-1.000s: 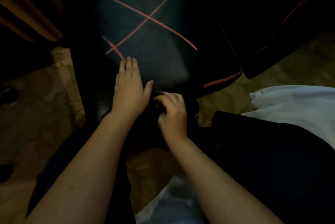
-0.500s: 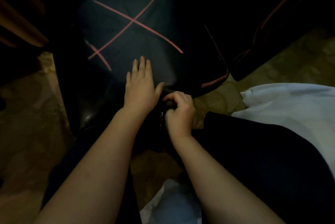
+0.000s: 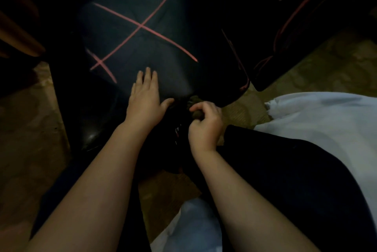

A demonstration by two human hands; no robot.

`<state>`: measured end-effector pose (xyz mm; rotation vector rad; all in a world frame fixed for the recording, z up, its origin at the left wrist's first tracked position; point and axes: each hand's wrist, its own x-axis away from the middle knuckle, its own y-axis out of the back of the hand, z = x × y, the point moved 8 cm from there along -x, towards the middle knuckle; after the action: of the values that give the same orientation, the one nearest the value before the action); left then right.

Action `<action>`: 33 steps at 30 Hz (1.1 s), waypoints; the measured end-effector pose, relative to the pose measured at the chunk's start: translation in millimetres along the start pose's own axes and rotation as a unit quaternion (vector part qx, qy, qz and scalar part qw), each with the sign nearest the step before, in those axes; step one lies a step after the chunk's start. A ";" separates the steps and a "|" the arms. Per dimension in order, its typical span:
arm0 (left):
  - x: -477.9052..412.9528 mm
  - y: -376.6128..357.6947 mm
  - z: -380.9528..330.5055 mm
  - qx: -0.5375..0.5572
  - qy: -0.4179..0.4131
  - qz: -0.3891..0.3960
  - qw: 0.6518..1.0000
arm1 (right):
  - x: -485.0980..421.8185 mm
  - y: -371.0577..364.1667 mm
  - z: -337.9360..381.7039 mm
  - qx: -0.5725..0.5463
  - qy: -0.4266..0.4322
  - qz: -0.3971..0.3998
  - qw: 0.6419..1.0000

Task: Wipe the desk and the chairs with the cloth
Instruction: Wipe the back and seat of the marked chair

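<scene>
1. Since half a second ago the right hand (image 3: 206, 129) has curled tighter and more of the cloth (image 3: 196, 113) shows past its fingers. The left hand (image 3: 145, 100) stays flat.
2. The chair (image 3: 142, 47) has a dark, faintly shiny seat crossed by pink stitching, and the room is dim. Patterned floor (image 3: 24, 129) shows at 8 and 3 o'clock of the seat.
3. A second chair (image 3: 295, 37) stands at 2 o'clock, its corner just beside the seat's right edge. Wooden slats (image 3: 18, 33) show at 10 o'clock.
4. Open seat runs from the left fingertips toward 12 o'clock.
5. The left hand lies palm down near the seat's front edge at 6 o'clock. Its fingers are straight and together, pointing to 12, with the thumb spread toward 3.
6. The right hand, fingers curled, pinches the olive cloth wad at that front edge, near the left thumb.
7. A white garment (image 3: 316, 119) lies at 4 o'clock.
</scene>
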<state>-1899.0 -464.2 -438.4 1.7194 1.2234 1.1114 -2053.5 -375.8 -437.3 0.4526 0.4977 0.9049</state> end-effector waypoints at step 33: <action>-4.1 2.4 20.8 -0.011 -0.031 0.008 0.999 | -12.3 25.6 -59.3 -0.096 -0.302 -0.180 0.931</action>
<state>-1879.5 -470.5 -444.5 1.7375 1.1578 1.0674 -2110.4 -362.7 -467.5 0.4180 -0.0778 0.4150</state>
